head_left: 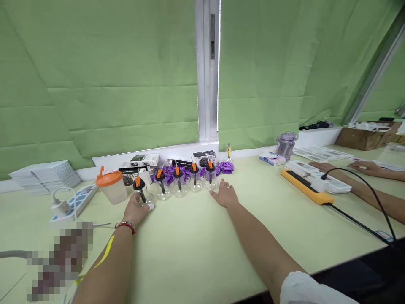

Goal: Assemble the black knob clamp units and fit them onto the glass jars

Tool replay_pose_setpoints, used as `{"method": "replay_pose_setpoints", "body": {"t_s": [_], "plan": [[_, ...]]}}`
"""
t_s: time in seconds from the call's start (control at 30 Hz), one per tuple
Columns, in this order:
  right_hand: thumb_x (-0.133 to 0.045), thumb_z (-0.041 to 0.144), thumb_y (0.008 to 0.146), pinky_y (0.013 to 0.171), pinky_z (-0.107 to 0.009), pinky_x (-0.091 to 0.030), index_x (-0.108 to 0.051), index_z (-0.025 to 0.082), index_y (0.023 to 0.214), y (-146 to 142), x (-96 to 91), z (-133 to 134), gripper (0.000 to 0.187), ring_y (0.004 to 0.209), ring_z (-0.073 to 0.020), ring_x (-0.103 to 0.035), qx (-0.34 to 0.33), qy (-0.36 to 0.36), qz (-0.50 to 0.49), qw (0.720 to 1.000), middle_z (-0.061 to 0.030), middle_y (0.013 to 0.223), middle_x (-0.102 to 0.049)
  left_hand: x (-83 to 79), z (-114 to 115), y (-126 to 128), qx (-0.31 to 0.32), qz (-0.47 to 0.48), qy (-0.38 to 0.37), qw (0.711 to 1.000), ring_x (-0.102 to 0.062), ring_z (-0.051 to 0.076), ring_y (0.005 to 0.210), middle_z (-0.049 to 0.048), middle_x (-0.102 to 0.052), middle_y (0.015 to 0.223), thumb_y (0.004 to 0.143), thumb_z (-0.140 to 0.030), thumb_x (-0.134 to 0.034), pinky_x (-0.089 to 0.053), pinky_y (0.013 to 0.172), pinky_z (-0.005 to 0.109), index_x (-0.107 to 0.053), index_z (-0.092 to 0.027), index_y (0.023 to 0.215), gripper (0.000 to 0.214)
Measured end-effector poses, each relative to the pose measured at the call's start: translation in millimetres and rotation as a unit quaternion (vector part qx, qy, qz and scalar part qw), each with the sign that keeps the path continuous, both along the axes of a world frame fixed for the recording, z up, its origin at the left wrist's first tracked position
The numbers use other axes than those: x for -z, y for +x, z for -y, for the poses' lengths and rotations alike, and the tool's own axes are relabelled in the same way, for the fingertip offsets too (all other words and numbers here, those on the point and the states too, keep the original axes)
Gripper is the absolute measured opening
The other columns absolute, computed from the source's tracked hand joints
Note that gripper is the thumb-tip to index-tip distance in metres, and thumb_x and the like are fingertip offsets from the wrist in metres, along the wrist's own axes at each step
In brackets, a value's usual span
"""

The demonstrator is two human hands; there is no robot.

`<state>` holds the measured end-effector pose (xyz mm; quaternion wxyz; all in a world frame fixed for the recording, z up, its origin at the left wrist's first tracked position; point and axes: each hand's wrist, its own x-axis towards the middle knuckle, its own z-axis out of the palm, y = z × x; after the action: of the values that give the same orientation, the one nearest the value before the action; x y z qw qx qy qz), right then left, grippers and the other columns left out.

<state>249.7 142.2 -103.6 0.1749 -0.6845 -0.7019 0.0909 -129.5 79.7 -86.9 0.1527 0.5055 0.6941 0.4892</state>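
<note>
A row of small clear glass jars with black-and-orange tops (177, 181) stands across the middle of the table. At the row's left end, my left hand (136, 209) has its fingers around the base of one glass jar (139, 190), which stands upright, slightly nearer to me than the others. My right hand (225, 194) rests on the tabletop with fingers stretched out, close beside the rightmost glass jar (210, 177). Whether its fingertips touch that jar I cannot tell. Purple openwork plastic pieces (225, 168) lie directly behind the row.
Left stand an orange-lidded cup (112, 188), a white power strip (82, 200) and stacked white sheets (47, 177). Small boxes (144, 160) are behind the jars. At right are a yellow power strip (305, 188), a purple bottle (286, 145) and another person's hands (365, 167) over papers.
</note>
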Motion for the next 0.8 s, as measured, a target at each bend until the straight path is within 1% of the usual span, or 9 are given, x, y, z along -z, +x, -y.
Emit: {"method": "replay_pose_setpoints", "body": {"t_s": [0.17,0.3,0.43,0.53,0.57,0.63,0.7,0.73,0.8], "plan": [[-0.026,0.062,0.087,0.111,-0.047,-0.006,-0.025,0.004,0.146,6.8,1.1,24.8,0.083,0.142,-0.0327,-0.011,-0.002,-0.033,0.053,0.998,-0.0173,0.154,-0.017,-2.2,31.0,9.7,0.011,0.001,-0.037,0.999,-0.054,0.029,0.114,0.0151,-0.057,0.122,0.051,-0.028,-0.078,-0.043,0.093,0.040,-0.045,-0.019,0.115,0.072],[-0.024,0.062,0.088,0.111,-0.050,-0.004,-0.027,0.009,0.146,7.5,0.3,51.9,0.079,0.142,-0.0340,-0.009,-0.015,-0.046,0.061,0.997,-0.0157,0.155,-0.015,-5.7,61.8,28.3,0.047,0.022,-0.042,0.998,-0.056,0.028,0.110,0.0149,-0.058,0.119,0.052,-0.027,-0.078,-0.043,0.092,0.041,-0.048,-0.019,0.111,0.067],[-0.036,0.061,0.086,0.110,-0.051,0.000,-0.032,0.008,0.144,0.7,-2.4,78.2,0.079,0.142,-0.0363,-0.007,-0.049,-0.040,0.018,0.998,-0.0187,0.154,-0.017,-8.0,89.2,53.2,0.182,0.078,-0.035,0.980,-0.057,0.025,0.108,0.0117,-0.061,0.114,0.048,-0.020,-0.079,-0.041,0.095,0.040,-0.050,-0.019,0.112,0.070],[-0.042,0.060,0.085,0.111,-0.049,-0.002,-0.047,0.015,0.135,-8.0,-11.5,91.2,0.068,0.141,-0.0328,-0.013,-0.111,-0.048,-0.141,0.983,-0.0153,0.150,-0.030,-14.3,106.0,75.7,0.294,0.106,-0.052,0.949,-0.056,0.026,0.109,0.0105,-0.062,0.112,0.047,-0.015,-0.076,-0.040,0.096,0.040,-0.054,-0.019,0.110,0.067],[-0.038,0.061,0.087,0.111,-0.049,-0.007,-0.051,0.017,0.131,-11.8,-16.2,93.9,0.064,0.140,-0.0303,-0.020,-0.133,-0.061,-0.217,0.965,-0.0139,0.146,-0.037,-17.4,110.5,83.1,0.338,0.119,-0.061,0.932,-0.056,0.026,0.108,0.0106,-0.061,0.112,0.046,-0.013,-0.076,-0.040,0.095,0.040,-0.055,-0.019,0.107,0.064],[-0.019,0.063,0.091,0.104,-0.043,-0.029,-0.051,0.021,0.129,-21.1,-27.1,97.4,0.066,0.124,-0.0236,-0.046,-0.159,-0.086,-0.313,0.932,-0.0116,0.132,-0.054,-24.0,117.5,95.5,0.428,0.142,-0.083,0.889,-0.056,0.026,0.105,0.0104,-0.061,0.112,0.046,-0.013,-0.074,-0.041,0.092,0.039,-0.058,-0.018,0.103,0.059],[-0.021,0.067,0.088,0.087,-0.038,-0.044,-0.055,0.016,0.121,-32.5,-37.8,98.7,0.070,0.095,-0.0207,-0.063,-0.173,-0.141,-0.522,0.823,-0.0139,0.112,-0.065,-29.7,121.7,102.4,0.482,0.166,-0.094,0.855,-0.056,0.026,0.103,0.0099,-0.061,0.110,0.047,-0.016,-0.073,-0.042,0.090,0.038,-0.060,-0.018,0.102,0.057],[-0.025,0.069,0.086,0.076,-0.035,-0.048,-0.058,0.015,0.112,-38.5,-42.5,98.7,0.068,0.079,-0.0181,-0.064,-0.172,-0.158,-0.590,0.773,-0.0128,0.100,-0.067,-31.8,123.0,103.4,0.497,0.177,-0.099,0.844,-0.056,0.026,0.101,0.0095,-0.061,0.108,0.047,-0.017,-0.073,-0.042,0.088,0.038,-0.061,-0.018,0.102,0.056],[-0.037,0.069,0.083,0.055,-0.027,-0.044,-0.061,0.014,0.088,-50.3,-49.7,97.9,0.061,0.052,-0.0113,-0.053,-0.146,-0.157,-0.656,0.723,-0.0061,0.070,-0.064,-34.2,124.7,101.7,0.518,0.193,-0.111,0.826,-0.056,0.027,0.099,0.0092,-0.062,0.105,0.047,-0.019,-0.073,-0.042,0.086,0.039,-0.062,-0.018,0.100,0.054]]}}
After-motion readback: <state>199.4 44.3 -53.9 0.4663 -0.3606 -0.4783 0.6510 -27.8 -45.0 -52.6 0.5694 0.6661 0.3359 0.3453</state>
